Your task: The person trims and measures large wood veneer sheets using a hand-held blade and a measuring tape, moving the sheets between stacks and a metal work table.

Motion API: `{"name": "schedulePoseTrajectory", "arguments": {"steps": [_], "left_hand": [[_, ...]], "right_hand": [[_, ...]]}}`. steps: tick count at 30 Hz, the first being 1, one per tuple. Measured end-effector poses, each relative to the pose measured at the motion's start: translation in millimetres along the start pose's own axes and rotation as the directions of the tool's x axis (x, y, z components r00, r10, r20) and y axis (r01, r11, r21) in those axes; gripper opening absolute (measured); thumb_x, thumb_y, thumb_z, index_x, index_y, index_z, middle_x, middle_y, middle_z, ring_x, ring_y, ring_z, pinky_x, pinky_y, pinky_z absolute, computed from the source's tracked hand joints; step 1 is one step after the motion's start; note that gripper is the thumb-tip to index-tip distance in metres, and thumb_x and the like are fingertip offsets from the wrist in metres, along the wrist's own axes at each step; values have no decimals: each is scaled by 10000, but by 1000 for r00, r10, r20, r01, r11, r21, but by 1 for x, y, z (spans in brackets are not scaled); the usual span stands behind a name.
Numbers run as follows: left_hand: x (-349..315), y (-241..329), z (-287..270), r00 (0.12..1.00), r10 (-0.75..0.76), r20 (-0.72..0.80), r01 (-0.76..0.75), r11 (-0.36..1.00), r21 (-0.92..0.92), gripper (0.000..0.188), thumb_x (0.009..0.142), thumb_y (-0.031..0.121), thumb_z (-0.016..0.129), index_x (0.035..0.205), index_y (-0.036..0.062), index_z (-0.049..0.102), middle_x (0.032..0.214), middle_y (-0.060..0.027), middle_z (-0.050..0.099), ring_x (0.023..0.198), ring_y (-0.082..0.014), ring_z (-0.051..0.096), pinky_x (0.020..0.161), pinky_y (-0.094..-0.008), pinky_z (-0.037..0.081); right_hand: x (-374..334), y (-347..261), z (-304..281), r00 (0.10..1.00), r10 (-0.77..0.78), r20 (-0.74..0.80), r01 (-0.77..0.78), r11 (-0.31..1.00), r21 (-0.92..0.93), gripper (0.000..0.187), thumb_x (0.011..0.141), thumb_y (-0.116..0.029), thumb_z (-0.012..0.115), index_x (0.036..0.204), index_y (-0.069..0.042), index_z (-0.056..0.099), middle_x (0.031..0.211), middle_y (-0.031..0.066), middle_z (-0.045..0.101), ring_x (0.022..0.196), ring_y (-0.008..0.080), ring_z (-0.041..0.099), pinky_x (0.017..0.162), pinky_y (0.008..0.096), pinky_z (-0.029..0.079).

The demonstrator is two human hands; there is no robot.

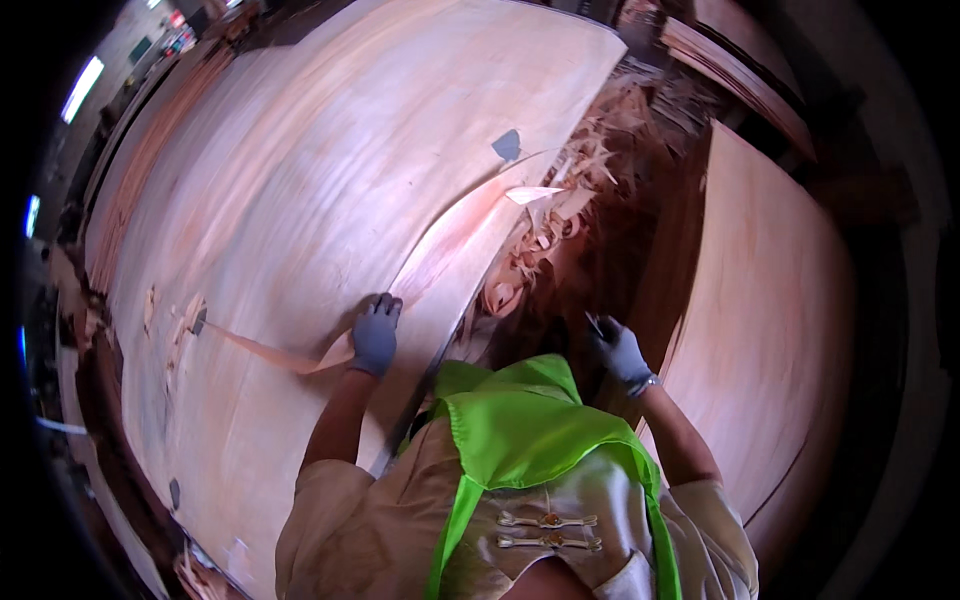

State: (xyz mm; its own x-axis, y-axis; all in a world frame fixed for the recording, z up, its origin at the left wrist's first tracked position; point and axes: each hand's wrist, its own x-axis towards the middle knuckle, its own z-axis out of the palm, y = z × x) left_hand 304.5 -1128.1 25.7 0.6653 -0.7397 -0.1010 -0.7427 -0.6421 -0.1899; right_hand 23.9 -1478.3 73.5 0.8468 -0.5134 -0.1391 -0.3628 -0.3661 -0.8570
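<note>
My left hand [375,338], in a grey glove with dark fingertips, is at a long narrow strip of wood veneer [440,255]. Its fingers are curled together on the strip, which curves over a large pale veneer sheet [300,170]. A thinner end of veneer [270,350] trails to the left from under this hand. My right hand [620,355], gloved too, is closed over the gap right of the sheet. Something small and thin with a pale glint juts from its fingers; its kind is unclear.
Curled veneer scraps [545,235] fill the gap beside the sheet. To the right stands another veneer stack [765,300], its edge close to my right hand. Small grey patches [507,145] lie on the sheet. A bright green apron [520,425] covers my front.
</note>
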Motion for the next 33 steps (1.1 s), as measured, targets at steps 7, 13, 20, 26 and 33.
{"name": "schedulePoseTrajectory", "arguments": {"steps": [7, 13, 20, 26, 33], "left_hand": [[6, 21, 8, 970, -228, -87, 177, 901, -396, 543, 762, 319, 636, 1235, 85, 508, 1311, -172, 445, 1216, -348, 403, 960, -452, 379], [53, 47, -26, 767, -639, 60, 624, 721, -303, 808, 680, 346, 724, 1344, 68, 358, 1338, -169, 408, 1179, -349, 433, 946, -436, 402], [84, 60, -61, 682, -708, 183, 731, 655, -191, 754, 652, 351, 753, 1300, 162, 417, 1080, -131, 565, 872, -302, 606, 763, -440, 446], [70, 71, -71, 770, -638, -6, 618, 748, -242, 292, 717, 231, 671, 1000, 167, 643, 812, -46, 639, 859, -246, 575, 825, -419, 384], [95, 129, -117, 775, -631, -19, 462, 588, -664, 94, 767, 186, 616, 836, 126, 642, 778, -76, 648, 812, -268, 592, 920, -421, 374]], "right_hand": [[222, -33, -2, 920, -386, 70, 390, 878, -277, 274, 795, -124, 614, 1060, -70, 570, 971, 156, 616, 878, 354, 600, 719, 383, 493], [336, -85, 58, 729, -498, 470, 672, 654, -349, 426, 804, -180, 588, 1208, -103, 478, 1195, 134, 533, 854, 358, 612, 699, 425, 508], [384, -57, 120, 527, -529, 665, 848, 376, -374, 431, 804, -87, 509, 1223, -182, 469, 1128, 150, 536, 744, 332, 636, 608, 438, 521], [360, -66, 51, 481, -521, 705, 868, 397, -299, 149, 786, -59, 523, 920, -100, 571, 965, 149, 555, 681, 331, 620, 558, 439, 500], [378, -73, -136, 558, -195, 806, 523, 837, -160, 252, 782, -207, 652, 1000, -83, 629, 787, 127, 613, 686, 251, 608, 642, 363, 481]]}}
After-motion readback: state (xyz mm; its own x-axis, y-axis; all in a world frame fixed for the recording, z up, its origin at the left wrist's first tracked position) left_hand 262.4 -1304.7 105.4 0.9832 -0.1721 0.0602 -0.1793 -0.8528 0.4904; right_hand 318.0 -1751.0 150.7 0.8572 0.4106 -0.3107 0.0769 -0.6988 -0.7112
